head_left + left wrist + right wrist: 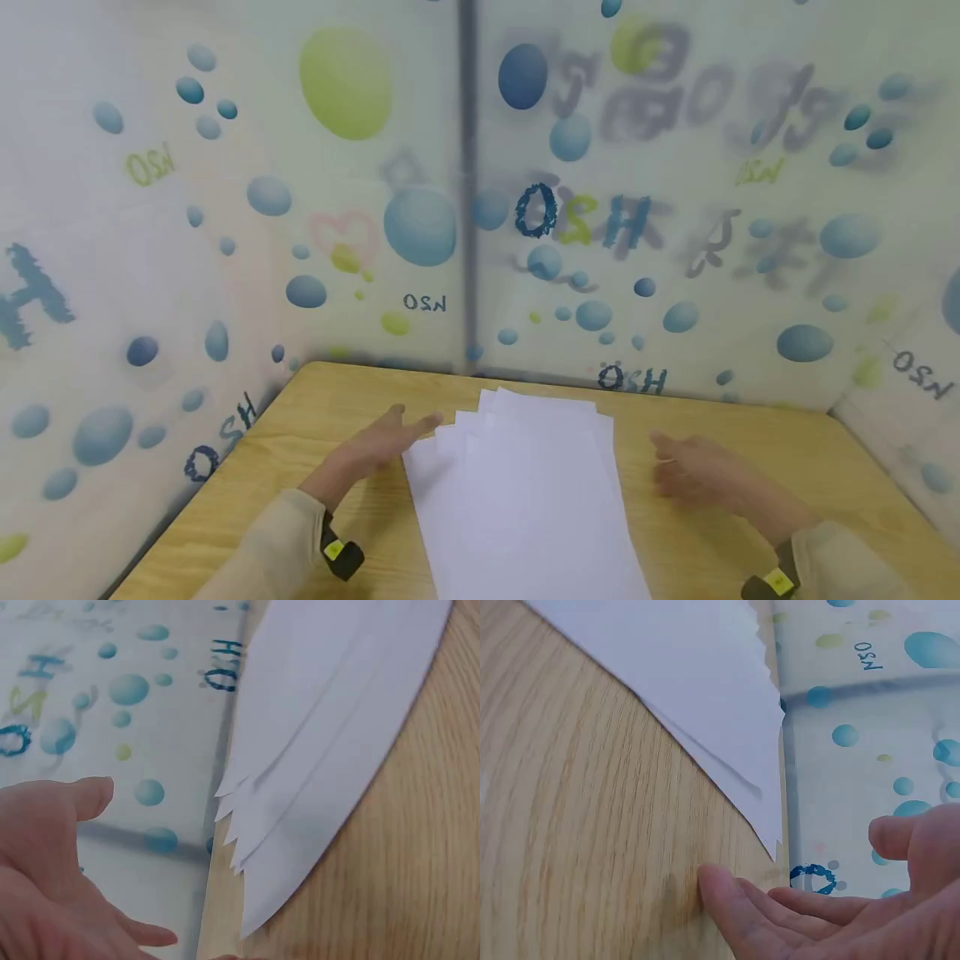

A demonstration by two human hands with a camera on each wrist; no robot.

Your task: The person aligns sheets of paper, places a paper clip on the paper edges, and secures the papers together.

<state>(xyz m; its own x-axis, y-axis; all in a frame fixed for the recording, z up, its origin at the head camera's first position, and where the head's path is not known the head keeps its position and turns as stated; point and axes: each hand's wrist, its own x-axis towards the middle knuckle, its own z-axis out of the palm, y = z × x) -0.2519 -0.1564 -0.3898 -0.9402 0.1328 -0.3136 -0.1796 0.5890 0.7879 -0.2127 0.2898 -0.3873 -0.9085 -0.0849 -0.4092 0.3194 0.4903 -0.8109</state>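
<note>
A stack of white paper sheets (540,492) lies on the wooden table, its sheets fanned unevenly so that several corners show at the far end and left side. My left hand (382,440) is just beside the stack's upper left corner, fingers loosely extended and thumb toward the paper. In the left wrist view that hand (52,862) is apart from the sheets (322,750) and holds nothing. To the right of the stack, my right hand (701,473) is slightly blurred, with a gap to the paper. The right wrist view shows its fingers (727,900) extended and free of any object.
The wooden table (352,392) ends against a curtain (675,250) printed with blue and green bubbles and letters, which closes in the back and both sides. A dark vertical pole (468,183) shows behind the curtain. Each wrist wears a dark strap with a small device (342,557).
</note>
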